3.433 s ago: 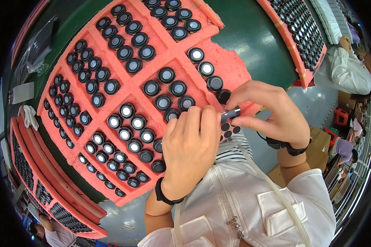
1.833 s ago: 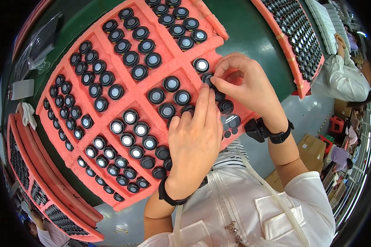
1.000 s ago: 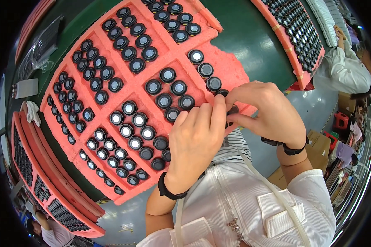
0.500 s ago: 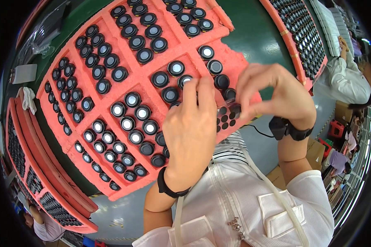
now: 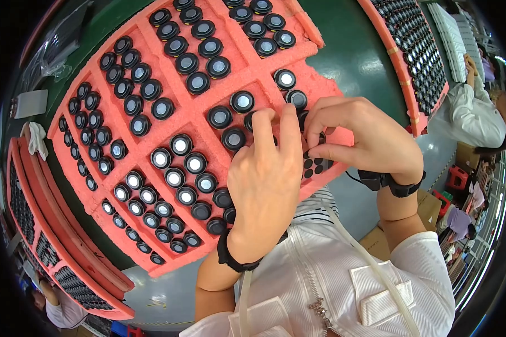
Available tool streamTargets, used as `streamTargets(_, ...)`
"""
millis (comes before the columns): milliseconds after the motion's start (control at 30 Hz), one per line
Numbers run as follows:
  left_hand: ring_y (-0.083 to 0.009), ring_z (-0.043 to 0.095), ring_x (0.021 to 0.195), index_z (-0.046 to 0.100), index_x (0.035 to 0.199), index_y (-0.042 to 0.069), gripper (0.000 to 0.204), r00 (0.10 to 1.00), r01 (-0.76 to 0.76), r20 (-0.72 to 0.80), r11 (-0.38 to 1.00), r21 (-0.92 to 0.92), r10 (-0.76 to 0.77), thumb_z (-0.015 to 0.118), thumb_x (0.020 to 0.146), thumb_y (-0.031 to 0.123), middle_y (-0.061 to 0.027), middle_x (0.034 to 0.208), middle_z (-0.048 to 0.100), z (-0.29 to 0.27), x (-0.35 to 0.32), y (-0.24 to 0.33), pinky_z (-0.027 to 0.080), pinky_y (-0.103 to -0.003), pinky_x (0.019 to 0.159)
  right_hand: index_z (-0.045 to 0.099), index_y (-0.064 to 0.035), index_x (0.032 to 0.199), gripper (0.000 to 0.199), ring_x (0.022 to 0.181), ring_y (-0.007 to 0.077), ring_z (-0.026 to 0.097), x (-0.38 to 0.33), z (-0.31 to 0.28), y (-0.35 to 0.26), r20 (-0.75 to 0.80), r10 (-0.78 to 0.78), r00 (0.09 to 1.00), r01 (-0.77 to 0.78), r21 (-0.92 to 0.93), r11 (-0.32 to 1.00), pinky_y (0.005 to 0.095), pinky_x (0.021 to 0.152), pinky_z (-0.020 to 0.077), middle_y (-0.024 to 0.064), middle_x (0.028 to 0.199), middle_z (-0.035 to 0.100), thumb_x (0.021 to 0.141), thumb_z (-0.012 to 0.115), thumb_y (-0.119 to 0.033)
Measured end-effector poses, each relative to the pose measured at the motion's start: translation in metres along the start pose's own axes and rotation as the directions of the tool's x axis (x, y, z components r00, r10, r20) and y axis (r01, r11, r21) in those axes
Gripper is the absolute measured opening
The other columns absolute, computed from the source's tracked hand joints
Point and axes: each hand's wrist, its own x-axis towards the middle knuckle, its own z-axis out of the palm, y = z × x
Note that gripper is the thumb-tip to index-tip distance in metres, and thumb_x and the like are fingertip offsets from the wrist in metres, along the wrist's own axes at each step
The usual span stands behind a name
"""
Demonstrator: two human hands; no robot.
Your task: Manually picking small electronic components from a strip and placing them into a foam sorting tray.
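A pink foam tray (image 5: 194, 115) holds rows of round black parts (image 5: 242, 101), many with pale grey discs on top. My left hand (image 5: 264, 180) lies over its near part, two fingers stretched out and apart with their tips among the parts; its thumb is hidden. Just right of it, my right hand (image 5: 365, 135) is closed in a pinch, thumb and fingertips together. Whatever lies between those tips is too small to make out. Below the pinch shows a clear sheet with black round dots (image 5: 319, 169), partly covered by my hands.
Another pink tray of round parts (image 5: 413, 62) stands at the upper right, beside a person in a white sleeve (image 5: 475, 106). More pink trays (image 5: 73, 236) stand at left. A white cloth (image 5: 37, 139) and a clear plastic bag (image 5: 62, 48) lie at the far left.
My right hand has moved left and slightly down, nearer my left hand and over the dotted sheet. My left hand's fingers have spread a little. The tray appears slightly shifted in view.
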Motion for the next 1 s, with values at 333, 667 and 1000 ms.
streamTargets(333, -0.0178, 0.067, 0.061, 0.059, 0.132, -0.003, 0.051, 0.989, -0.145, -0.02, 0.989, 0.035, 0.146, 0.069, 0.083, 0.007, -0.0143, 0.145, 0.057, 0.009, 0.006, -0.011, 0.055, -0.03, 0.056, 0.071, 0.0002, 0.088, 0.012, 0.101, 0.0216, 0.066, 0.01, -0.016, 0.012, -0.081, -0.145, 0.986, 0.158, 0.194, 0.968, 0.0353, 0.085, 0.0541, 0.0085, 0.105, 0.069, 0.086, 0.078, -0.01)
streamTargets(667, -0.0276, 0.072, 0.073, 0.062, 0.129, 0.0, 0.03, 0.997, -0.072, 0.007, 0.996, -0.061, 0.073, 0.059, 0.101, 0.011, -0.0115, 0.14, 0.061, 0.014, 0.012, -0.008, 0.058, -0.036, 0.058, 0.071, 0.0026, 0.091, 0.014, 0.093, 0.0141, 0.067, 0.046, -0.002, 0.031, -0.44, 0.183, 0.879, -0.132, 0.145, 0.981, 0.0288, 0.08, 0.0586, 0.0068, 0.109, 0.066, 0.088, 0.074, -0.011)
streamTargets(1000, -0.0174, 0.066, 0.061, 0.056, 0.135, -0.009, 0.057, 0.992, -0.122, 0.03, 0.992, 0.04, 0.121, 0.07, 0.082, 0.009, -0.016, 0.144, 0.057, 0.015, 0.013, -0.01, 0.054, -0.03, 0.058, 0.07, 0.0033, 0.09, 0.012, 0.092, 0.015, 0.067, 0.05, 0.005, 0.031, -0.429, 0.152, 0.89, -0.132, 0.077, 0.988, 0.0301, 0.079, 0.0598, 0.0076, 0.107, 0.065, 0.087, 0.072, -0.008)
